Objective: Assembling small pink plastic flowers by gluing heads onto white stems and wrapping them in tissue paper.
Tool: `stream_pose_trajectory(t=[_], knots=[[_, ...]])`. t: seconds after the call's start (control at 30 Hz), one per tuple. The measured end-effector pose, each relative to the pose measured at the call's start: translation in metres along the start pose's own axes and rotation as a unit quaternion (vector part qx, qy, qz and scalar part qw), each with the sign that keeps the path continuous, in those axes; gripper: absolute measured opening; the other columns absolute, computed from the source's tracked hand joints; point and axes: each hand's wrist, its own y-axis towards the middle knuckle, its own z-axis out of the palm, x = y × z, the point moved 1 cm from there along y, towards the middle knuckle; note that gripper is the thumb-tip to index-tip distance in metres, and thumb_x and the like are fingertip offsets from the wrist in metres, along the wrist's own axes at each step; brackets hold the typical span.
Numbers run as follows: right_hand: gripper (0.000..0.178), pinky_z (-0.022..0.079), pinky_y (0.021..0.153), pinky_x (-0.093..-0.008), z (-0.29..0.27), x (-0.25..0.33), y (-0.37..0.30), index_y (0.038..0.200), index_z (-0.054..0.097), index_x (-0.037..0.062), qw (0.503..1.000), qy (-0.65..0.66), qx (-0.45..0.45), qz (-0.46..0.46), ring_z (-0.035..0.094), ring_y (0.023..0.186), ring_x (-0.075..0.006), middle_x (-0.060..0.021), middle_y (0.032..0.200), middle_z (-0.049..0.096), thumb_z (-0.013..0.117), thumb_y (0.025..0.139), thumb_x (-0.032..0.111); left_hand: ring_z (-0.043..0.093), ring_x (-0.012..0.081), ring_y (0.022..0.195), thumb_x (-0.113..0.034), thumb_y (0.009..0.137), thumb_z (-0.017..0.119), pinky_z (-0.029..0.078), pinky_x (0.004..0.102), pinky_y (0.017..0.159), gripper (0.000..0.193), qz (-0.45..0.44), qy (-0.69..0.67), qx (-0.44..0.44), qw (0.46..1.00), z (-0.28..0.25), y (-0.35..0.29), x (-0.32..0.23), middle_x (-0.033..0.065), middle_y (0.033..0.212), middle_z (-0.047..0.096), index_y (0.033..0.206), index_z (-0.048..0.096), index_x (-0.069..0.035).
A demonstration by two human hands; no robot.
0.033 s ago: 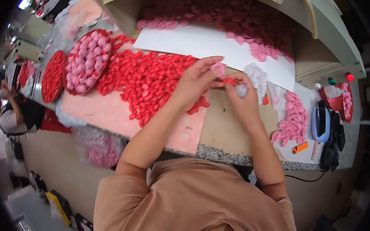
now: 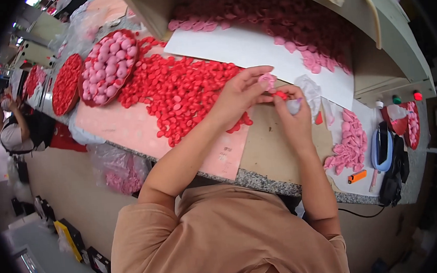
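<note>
My left hand (image 2: 239, 95) pinches a small pink rounded piece (image 2: 267, 80) between thumb and fingertips. Close against it, my right hand (image 2: 295, 118) grips a small red piece (image 2: 280, 95) at its fingertips. Something whitish (image 2: 294, 106) shows by the right fingers; I cannot make out whether it is held or wrapped on a finger. Both hands are above a tan board (image 2: 267, 148). Left of them spreads a heap of small red discs (image 2: 175, 96), and its edge reaches my left wrist. Crumpled white sheeting (image 2: 308, 90) lies just past the right hand.
Round trays hold pink balls (image 2: 103, 71) and red pieces (image 2: 67, 86). Pink pieces (image 2: 349, 145), an orange lighter (image 2: 357, 176) and a blue-rimmed container (image 2: 381, 150) sit at right. A cabinet (image 2: 393, 68) with pink pieces overhangs the back. Another person (image 2: 17, 127) is far left.
The scene has shifted slightly rightward in the view. My hands stay together with the same pink and red pieces.
</note>
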Motion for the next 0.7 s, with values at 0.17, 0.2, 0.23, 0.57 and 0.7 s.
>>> stream_pose_trajectory(t=[0.17, 0.2, 0.23, 0.57, 0.7], knots=[[0.018, 0.042, 0.075, -0.0199, 0.003, 0.014, 0.004, 0.102, 0.059, 0.0018, 0.995, 0.053, 0.001, 0.090, 0.050, 0.081, -0.0068, 0.0009, 0.090, 0.058, 0.062, 0.085, 0.009, 0.056, 0.0157, 0.105, -0.011, 0.092, 0.054, 0.048, 0.0299, 0.091, 0.039, -0.026, -0.077, -0.017, 0.997, 0.000, -0.002, 0.001, 0.0081, 0.116, 0.055, 0.128, 0.044, -0.003], [0.021, 0.042, 0.076, -0.0205, 0.003, 0.016, 0.005, 0.103, 0.059, 0.0013, 0.996, 0.052, 0.004, 0.070, 0.051, 0.083, -0.0078, 0.0007, 0.089, 0.059, 0.064, 0.084, 0.009, 0.055, 0.0160, 0.106, -0.012, 0.092, 0.053, 0.047, 0.0294, 0.091, 0.038, -0.033, -0.080, -0.016, 0.996, 0.001, -0.002, 0.001, 0.0080, 0.116, 0.054, 0.128, 0.044, -0.003], [0.024, 0.043, 0.076, -0.0219, 0.001, 0.012, 0.006, 0.103, 0.059, 0.0017, 1.000, -0.013, 0.009, 0.010, 0.052, 0.085, -0.0091, -0.0005, 0.090, 0.059, 0.067, 0.081, 0.009, 0.055, 0.0162, 0.104, -0.009, 0.092, 0.052, 0.049, 0.0307, 0.089, 0.036, -0.023, -0.068, -0.039, 0.997, 0.000, -0.004, 0.000, 0.0072, 0.111, 0.055, 0.126, 0.045, -0.003], [0.049, 0.048, 0.076, -0.0375, -0.023, 0.001, 0.000, 0.112, 0.045, 0.0056, 0.976, -0.148, 0.137, -0.087, 0.061, 0.087, -0.0294, -0.0142, 0.090, 0.061, 0.072, 0.073, 0.012, 0.040, -0.0002, 0.056, -0.001, 0.084, 0.059, 0.030, 0.0151, 0.045, 0.011, -0.069, 0.341, -0.030, 0.937, 0.021, -0.017, 0.001, -0.0047, 0.074, 0.050, 0.090, 0.053, -0.008], [0.046, 0.047, 0.074, -0.0355, -0.024, 0.001, -0.002, 0.108, 0.047, 0.0042, 0.985, -0.059, 0.132, -0.093, 0.061, 0.083, -0.0270, -0.0117, 0.086, 0.061, 0.073, 0.071, 0.013, 0.036, -0.0009, 0.049, -0.007, 0.088, 0.056, 0.026, 0.0153, 0.042, 0.006, -0.076, 0.313, 0.000, 0.947, 0.018, -0.019, 0.000, -0.0059, 0.067, 0.046, 0.088, 0.050, -0.008]])
